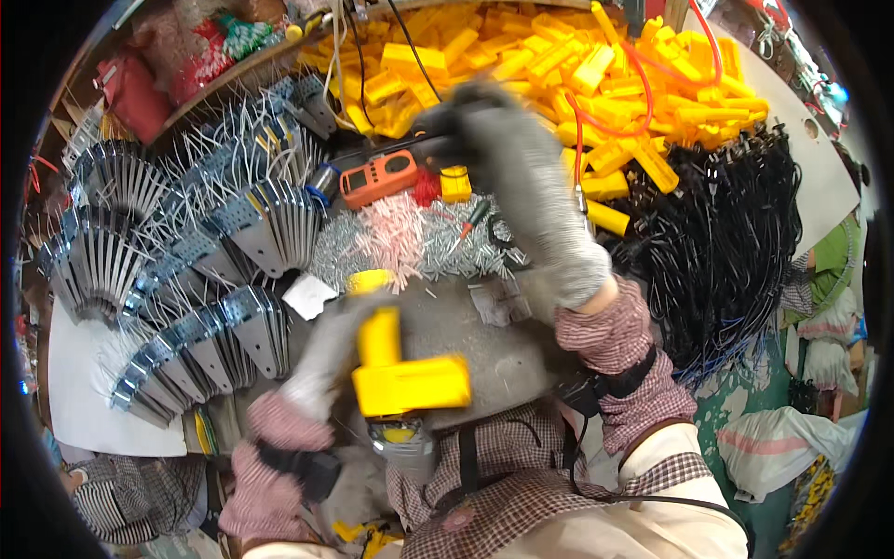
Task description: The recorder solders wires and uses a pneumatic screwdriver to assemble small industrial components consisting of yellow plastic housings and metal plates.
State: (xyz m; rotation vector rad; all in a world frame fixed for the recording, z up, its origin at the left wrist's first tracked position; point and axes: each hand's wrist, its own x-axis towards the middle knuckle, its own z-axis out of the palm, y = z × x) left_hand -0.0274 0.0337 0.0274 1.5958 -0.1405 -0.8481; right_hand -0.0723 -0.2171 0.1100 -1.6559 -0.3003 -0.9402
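Note:
My left hand (346, 328), in a pale grey work glove, is closed around a yellow plastic housing (410, 384) in front of my body. Part of the housing sticks out past the far side of the glove, and a metal-faced part (402, 445) shows below it. Farther off and to the right, my right hand (484, 104), also gloved and smeared by motion, seems closed on a dark elongated tool (430, 132) pointing left. Its fingers blur into the tool. Just below it lie an orange meter (378, 179) and a small yellow block (455, 184).
Screws (456, 240), pink sleeves (391, 233) and a green-handled screwdriver (477, 214) lie mid-table. Metal brackets (265, 228) with white wires fill the left. Yellow housings (596, 70) heap at the back; black cables (717, 233) lie right. A red hose (649, 93) and cords hang overhead.

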